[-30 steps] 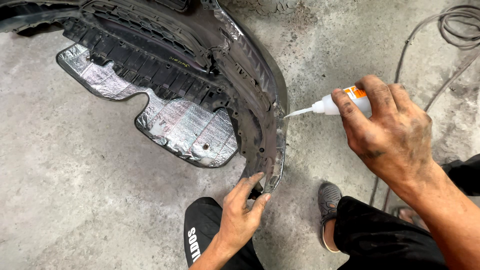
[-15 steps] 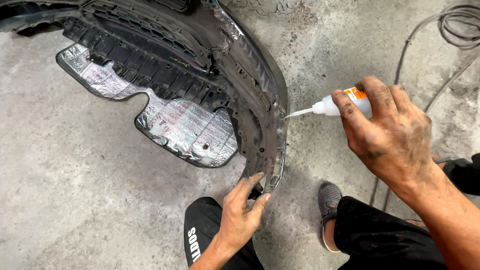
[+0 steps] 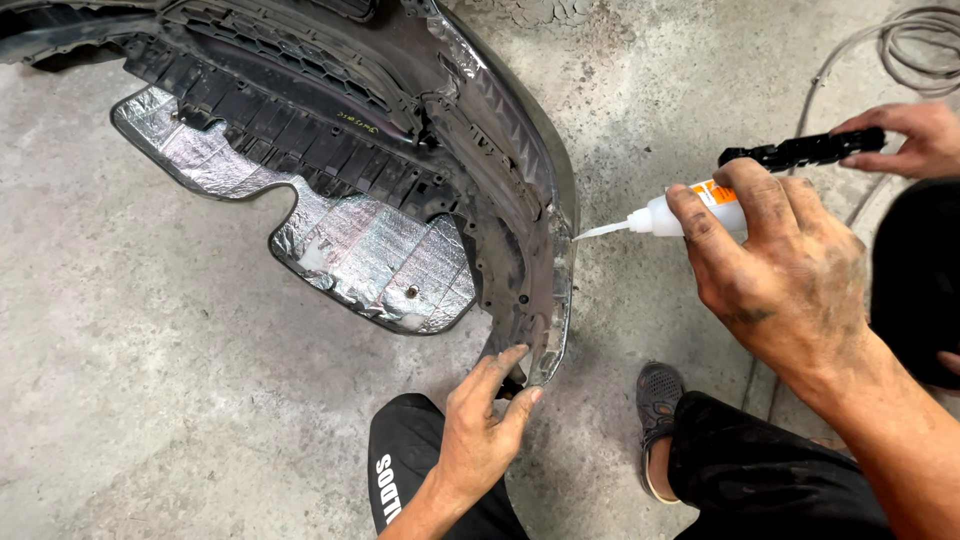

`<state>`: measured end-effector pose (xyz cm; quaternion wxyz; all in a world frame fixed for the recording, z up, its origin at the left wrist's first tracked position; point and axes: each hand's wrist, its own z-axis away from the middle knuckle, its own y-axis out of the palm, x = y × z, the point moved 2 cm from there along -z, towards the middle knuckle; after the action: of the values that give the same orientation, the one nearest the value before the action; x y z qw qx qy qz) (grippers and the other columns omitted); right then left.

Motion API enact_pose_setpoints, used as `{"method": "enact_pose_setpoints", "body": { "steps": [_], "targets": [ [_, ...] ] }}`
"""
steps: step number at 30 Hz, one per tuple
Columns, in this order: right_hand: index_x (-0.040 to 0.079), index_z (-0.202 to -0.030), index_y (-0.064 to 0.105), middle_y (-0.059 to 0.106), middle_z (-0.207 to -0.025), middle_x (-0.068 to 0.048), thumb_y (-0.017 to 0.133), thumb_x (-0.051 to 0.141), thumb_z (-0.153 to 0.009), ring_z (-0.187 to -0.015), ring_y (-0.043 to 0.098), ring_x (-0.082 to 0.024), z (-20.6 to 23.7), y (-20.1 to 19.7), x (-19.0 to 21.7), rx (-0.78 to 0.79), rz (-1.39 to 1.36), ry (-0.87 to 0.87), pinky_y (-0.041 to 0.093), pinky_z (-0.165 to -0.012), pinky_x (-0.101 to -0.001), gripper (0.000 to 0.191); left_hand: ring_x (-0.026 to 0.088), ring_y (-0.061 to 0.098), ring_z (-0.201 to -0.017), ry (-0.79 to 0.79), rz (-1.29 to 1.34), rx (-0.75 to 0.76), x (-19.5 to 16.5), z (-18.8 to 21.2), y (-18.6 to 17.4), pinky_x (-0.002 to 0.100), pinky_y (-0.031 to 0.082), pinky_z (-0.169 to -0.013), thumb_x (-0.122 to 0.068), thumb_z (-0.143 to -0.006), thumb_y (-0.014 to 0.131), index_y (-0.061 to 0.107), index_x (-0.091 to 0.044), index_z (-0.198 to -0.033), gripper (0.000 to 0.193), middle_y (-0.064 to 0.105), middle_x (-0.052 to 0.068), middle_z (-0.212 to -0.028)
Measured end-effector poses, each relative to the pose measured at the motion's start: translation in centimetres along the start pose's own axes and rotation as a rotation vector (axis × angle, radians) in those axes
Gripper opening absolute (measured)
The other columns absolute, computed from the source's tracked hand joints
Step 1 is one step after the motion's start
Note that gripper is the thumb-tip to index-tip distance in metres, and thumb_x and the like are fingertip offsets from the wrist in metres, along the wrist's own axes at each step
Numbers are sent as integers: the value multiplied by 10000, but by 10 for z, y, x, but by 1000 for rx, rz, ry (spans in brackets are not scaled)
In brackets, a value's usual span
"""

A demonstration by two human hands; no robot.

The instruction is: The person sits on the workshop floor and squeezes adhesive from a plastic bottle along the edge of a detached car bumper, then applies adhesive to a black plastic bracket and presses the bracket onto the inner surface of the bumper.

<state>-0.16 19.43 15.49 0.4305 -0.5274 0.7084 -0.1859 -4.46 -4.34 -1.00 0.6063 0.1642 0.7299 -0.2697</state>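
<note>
Bottle (image 3: 690,208): white, orange label, right of centre, gripped by right hand (image 3: 785,270).
Left hand (image 3: 482,430): fingers spread on bumper (image 3: 530,180) edge.

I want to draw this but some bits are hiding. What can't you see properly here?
- Glue bottle: body hidden by the right hand, head view.
- Bumper: cut off by the top edge.
- Black part: its end is hidden inside another person's hand.
- Hose: runs off the right edge.

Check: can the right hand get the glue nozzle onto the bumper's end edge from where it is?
Probably yes. The right hand holds the glue bottle with its nozzle tip almost at the bumper edge; nothing lies between them. The left hand braces the edge lower down, clear of that spot.
</note>
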Motion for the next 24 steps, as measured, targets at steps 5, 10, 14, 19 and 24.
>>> {"method": "enact_pose_setpoints", "body": {
  "steps": [5,10,14,19,24],
  "targets": [
    [166,-1211,754,633,-1095,-95,824,99,-846,-812,648,-221,2,0,1,7,4,2,539,-579,-297,378,176,745,-833,44,-7,-7,2,0,0,256,623,-638,-42,-882,748,633,40,-1297,438,705,110,-989],
    [162,-1207,752,631,-1076,-97,823,92,-840,-784,641,-224,2,1,1,7,-24,10,530,-552,-298,380,171,745,-830,3,6,13,4,0,1,266,628,-673,-49,-884,750,636,36,-1293,434,706,110,-976],
    [164,-1198,750,629,-1076,-96,821,83,-835,-787,643,-226,2,2,1,8,-15,9,529,-555,-304,378,173,742,-835,30,-9,2,3,0,0,270,618,-686,-44,-880,754,639,44,-1291,436,710,115,-986],
    [160,-1230,743,621,-1117,-105,816,81,-855,-813,637,-232,3,3,1,20,-19,10,537,-596,-313,390,171,743,-836,12,15,8,3,-2,0,258,619,-661,-44,-881,756,635,39,-1295,440,709,117,-997],
    [155,-1203,748,623,-1110,-108,824,71,-833,-799,634,-240,4,2,2,7,-30,16,538,-604,-330,387,167,746,-839,10,27,9,2,-2,-1,250,616,-638,-45,-883,754,635,36,-1296,438,714,118,-1019]
  ]
}}
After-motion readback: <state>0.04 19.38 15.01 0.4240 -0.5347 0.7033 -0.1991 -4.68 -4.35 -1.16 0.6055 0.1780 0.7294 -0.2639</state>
